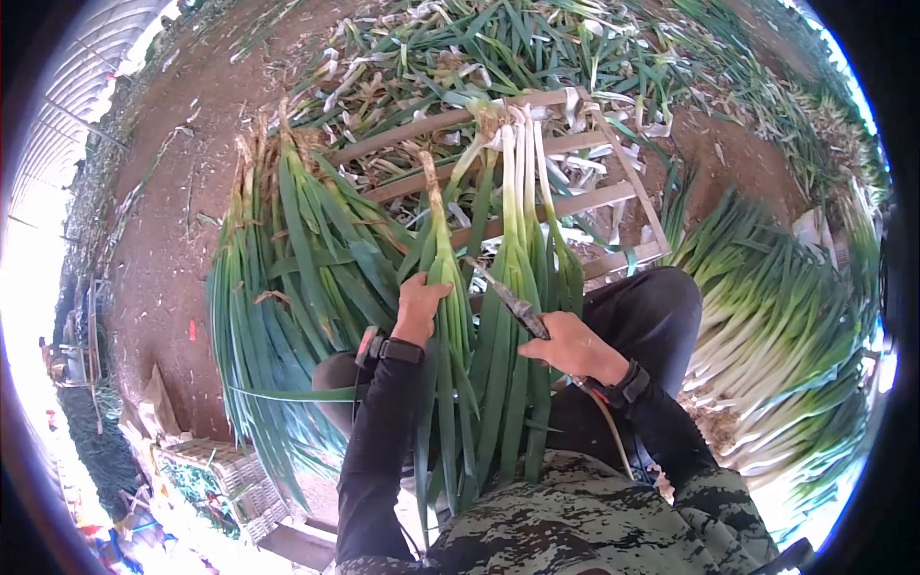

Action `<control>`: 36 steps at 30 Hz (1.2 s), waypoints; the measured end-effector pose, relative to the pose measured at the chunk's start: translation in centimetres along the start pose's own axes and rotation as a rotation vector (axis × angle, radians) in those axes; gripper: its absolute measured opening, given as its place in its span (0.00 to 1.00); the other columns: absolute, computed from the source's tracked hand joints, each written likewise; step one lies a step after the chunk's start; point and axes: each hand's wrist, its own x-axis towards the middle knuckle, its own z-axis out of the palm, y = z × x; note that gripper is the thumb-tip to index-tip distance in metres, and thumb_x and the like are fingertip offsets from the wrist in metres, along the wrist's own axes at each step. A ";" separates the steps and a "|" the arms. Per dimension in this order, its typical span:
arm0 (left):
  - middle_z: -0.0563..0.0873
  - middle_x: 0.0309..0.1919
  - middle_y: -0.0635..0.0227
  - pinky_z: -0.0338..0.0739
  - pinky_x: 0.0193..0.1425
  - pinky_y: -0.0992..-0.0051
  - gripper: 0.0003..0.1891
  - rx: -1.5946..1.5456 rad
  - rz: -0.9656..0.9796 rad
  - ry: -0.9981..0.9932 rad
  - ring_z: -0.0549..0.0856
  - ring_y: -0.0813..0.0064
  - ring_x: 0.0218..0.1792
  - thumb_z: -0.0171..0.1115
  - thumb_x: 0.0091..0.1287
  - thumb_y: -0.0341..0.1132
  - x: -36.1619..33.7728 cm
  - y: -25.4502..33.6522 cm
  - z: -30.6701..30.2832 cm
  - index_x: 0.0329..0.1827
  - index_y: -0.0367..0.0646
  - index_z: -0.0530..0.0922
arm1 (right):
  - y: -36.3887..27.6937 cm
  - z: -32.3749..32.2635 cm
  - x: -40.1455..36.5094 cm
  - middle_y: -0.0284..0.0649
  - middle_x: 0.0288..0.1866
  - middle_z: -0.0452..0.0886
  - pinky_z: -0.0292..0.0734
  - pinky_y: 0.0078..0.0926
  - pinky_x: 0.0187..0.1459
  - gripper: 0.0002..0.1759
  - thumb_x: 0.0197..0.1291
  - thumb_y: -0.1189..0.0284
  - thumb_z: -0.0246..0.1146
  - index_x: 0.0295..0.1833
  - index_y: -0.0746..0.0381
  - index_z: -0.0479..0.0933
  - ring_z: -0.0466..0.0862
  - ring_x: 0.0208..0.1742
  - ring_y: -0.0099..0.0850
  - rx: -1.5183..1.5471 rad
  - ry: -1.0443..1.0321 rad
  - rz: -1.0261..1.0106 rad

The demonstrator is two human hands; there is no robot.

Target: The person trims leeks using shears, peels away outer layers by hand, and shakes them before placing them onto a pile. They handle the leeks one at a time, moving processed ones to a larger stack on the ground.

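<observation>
My left hand (419, 309) is closed around the green leaves of an unpeeled scallion (438, 225), whose brown root end points away from me. In my right hand (578, 347) is what looks like an air blow gun (513, 305), slim and grey, its tip angled up and left close to the scallion. A tan hose (613, 431) runs down below the right wrist. Several peeled scallions (520, 182) with clean white stems lie just right of the left hand, leaves toward my lap. To the left rests a bundle of unpeeled scallions (307, 220) with brown, dry root ends.
A wooden slatted rack (594, 198) supports the scallions in front of me. Behind it spreads a heap of stripped leaves (517, 43). At the right lies a large pile of white-stemmed scallions (767, 355). A woven basket (244, 489) stands at lower left on bare soil.
</observation>
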 end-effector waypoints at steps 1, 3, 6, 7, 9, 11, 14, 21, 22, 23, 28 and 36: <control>0.88 0.43 0.57 0.84 0.44 0.67 0.24 0.031 0.021 -0.027 0.88 0.63 0.38 0.67 0.60 0.20 0.1 0.1 0.1 0.62 0.27 0.78 | -0.2 0.1 0.5 0.54 0.23 0.77 0.74 0.45 0.37 0.22 0.57 0.61 0.71 0.29 0.70 0.75 0.81 0.29 0.52 -0.023 -0.004 -0.003; 0.87 0.46 0.56 0.84 0.45 0.67 0.30 0.109 0.100 0.009 0.88 0.64 0.41 0.67 0.57 0.18 1.1 -0.5 0.2 0.67 0.28 0.74 | -0.5 0.4 2.3 0.55 0.23 0.77 0.74 0.47 0.37 0.23 0.57 0.60 0.71 0.27 0.70 0.75 0.81 0.29 0.54 -0.091 0.010 -0.036; 0.86 0.52 0.54 0.83 0.48 0.69 0.38 0.272 0.160 0.055 0.87 0.66 0.44 0.67 0.54 0.16 1.3 -1.1 0.0 0.73 0.30 0.69 | -0.6 0.7 5.4 0.54 0.22 0.77 0.74 0.49 0.36 0.24 0.55 0.58 0.71 0.24 0.68 0.74 0.82 0.29 0.55 -0.187 0.057 -0.063; 0.85 0.53 0.54 0.83 0.49 0.69 0.40 0.332 0.178 0.066 0.87 0.66 0.46 0.67 0.53 0.15 1.4 -0.9 0.0 0.75 0.30 0.68 | -0.9 0.4 6.4 0.54 0.22 0.77 0.74 0.49 0.36 0.24 0.55 0.58 0.71 0.24 0.68 0.74 0.82 0.28 0.55 -0.200 0.079 -0.047; 0.85 0.55 0.54 0.82 0.51 0.70 0.40 0.330 0.195 0.062 0.86 0.67 0.47 0.68 0.53 0.15 1.5 -0.9 -0.1 0.74 0.30 0.68 | -1.2 -0.4 6.9 0.53 0.20 0.77 0.75 0.49 0.35 0.24 0.55 0.58 0.71 0.23 0.69 0.74 0.82 0.28 0.54 -0.207 0.090 -0.083; 0.84 0.57 0.53 0.81 0.55 0.71 0.41 0.291 0.151 0.050 0.86 0.66 0.50 0.68 0.52 0.15 1.7 -1.0 -0.4 0.75 0.30 0.68 | -1.4 -0.8 5.6 0.50 0.18 0.76 0.75 0.43 0.31 0.22 0.56 0.61 0.70 0.24 0.69 0.74 0.82 0.23 0.47 -0.208 0.015 -0.090; 0.84 0.58 0.52 0.80 0.57 0.70 0.41 0.297 0.111 0.008 0.85 0.65 0.53 0.67 0.51 0.15 1.8 -0.6 -0.5 0.75 0.29 0.68 | -1.9 -0.8 4.5 0.51 0.19 0.77 0.75 0.43 0.32 0.22 0.57 0.62 0.70 0.25 0.70 0.75 0.82 0.24 0.46 -0.287 -0.022 -0.114; 0.84 0.56 0.53 0.79 0.57 0.69 0.40 0.444 0.197 0.083 0.85 0.65 0.52 0.67 0.51 0.16 2.0 -1.1 -0.6 0.73 0.28 0.69 | -2.6 -0.6 6.6 0.59 0.26 0.79 0.75 0.49 0.38 0.24 0.55 0.58 0.71 0.25 0.70 0.76 0.83 0.33 0.56 -0.272 -0.008 -0.099; 0.85 0.55 0.53 0.80 0.57 0.69 0.39 0.423 0.206 0.077 0.85 0.65 0.51 0.67 0.51 0.16 2.3 -1.5 -0.9 0.72 0.28 0.70 | -2.9 -0.8 6.4 0.59 0.26 0.79 0.75 0.49 0.38 0.24 0.54 0.58 0.70 0.25 0.70 0.76 0.82 0.33 0.57 -0.244 -0.023 -0.098; 0.85 0.53 0.54 0.80 0.56 0.70 0.38 0.400 0.214 0.071 0.86 0.65 0.50 0.67 0.51 0.17 2.5 -1.7 -1.1 0.72 0.28 0.70 | -3.0 -1.0 6.3 0.56 0.23 0.77 0.75 0.46 0.35 0.23 0.56 0.59 0.70 0.25 0.70 0.75 0.82 0.29 0.51 -0.251 -0.040 -0.096; 0.87 0.47 0.58 0.81 0.51 0.70 0.33 0.439 0.250 0.035 0.86 0.68 0.43 0.65 0.53 0.16 3.4 -2.9 -1.2 0.67 0.29 0.75 | -1.6 -0.7 7.8 0.47 0.16 0.76 0.75 0.40 0.27 0.22 0.59 0.63 0.69 0.25 0.70 0.74 0.84 0.21 0.37 -0.324 0.036 -0.175; 0.87 0.43 0.59 0.82 0.47 0.68 0.31 0.221 0.121 -0.050 0.87 0.67 0.40 0.64 0.53 0.15 1.7 -1.1 -0.5 0.66 0.29 0.76 | -2.3 -1.3 6.6 0.46 0.18 0.77 0.77 0.37 0.28 0.22 0.60 0.64 0.69 0.27 0.71 0.73 0.84 0.21 0.37 -0.124 -0.109 -0.063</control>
